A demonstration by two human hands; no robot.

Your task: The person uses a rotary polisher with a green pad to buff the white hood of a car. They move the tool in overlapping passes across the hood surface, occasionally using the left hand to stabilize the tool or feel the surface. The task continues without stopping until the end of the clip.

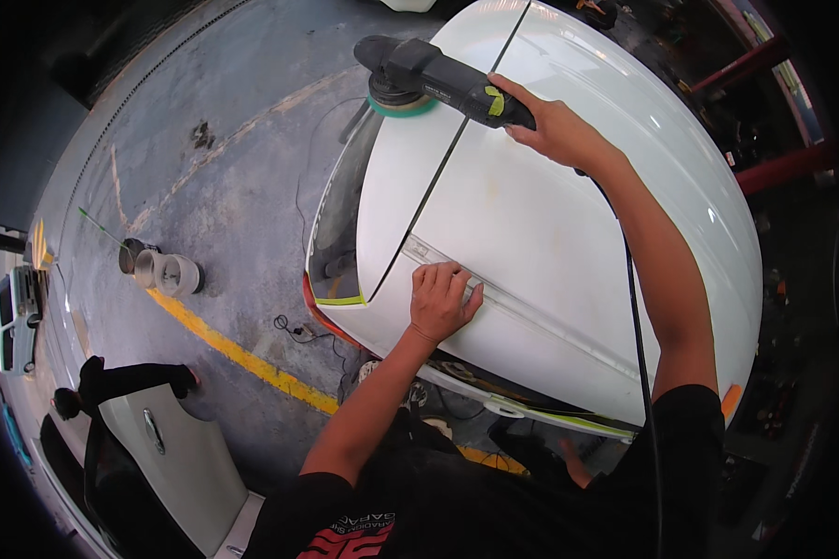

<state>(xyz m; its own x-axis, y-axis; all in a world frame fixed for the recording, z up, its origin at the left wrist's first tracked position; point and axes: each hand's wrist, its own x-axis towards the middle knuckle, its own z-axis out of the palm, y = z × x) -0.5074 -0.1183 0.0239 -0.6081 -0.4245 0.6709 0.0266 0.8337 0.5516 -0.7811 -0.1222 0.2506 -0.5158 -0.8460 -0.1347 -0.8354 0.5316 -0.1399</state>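
My right hand [559, 132] is wrapped round the rear grip of a black power polisher [443, 79] held over the white car roof [522, 200]. The polisher's teal pad [403, 107] is at the roof's left side, past the dark seam; whether it touches the paint I cannot tell. A black cord [636, 307] runs from the grip down along my right arm. My left hand [443, 303] rests on the roof by the long pale roof channel [522, 307], fingers loosely bent and thumb apart, holding nothing.
Lime-green tape [342, 301] edges the car's dark window [340, 224]. Tubs [179, 276] stand on the grey floor beside a yellow line [242, 359]. Lower left, a person in black [112, 382] is by another white car's door [163, 438]. Loose cable [298, 328] lies on the floor.
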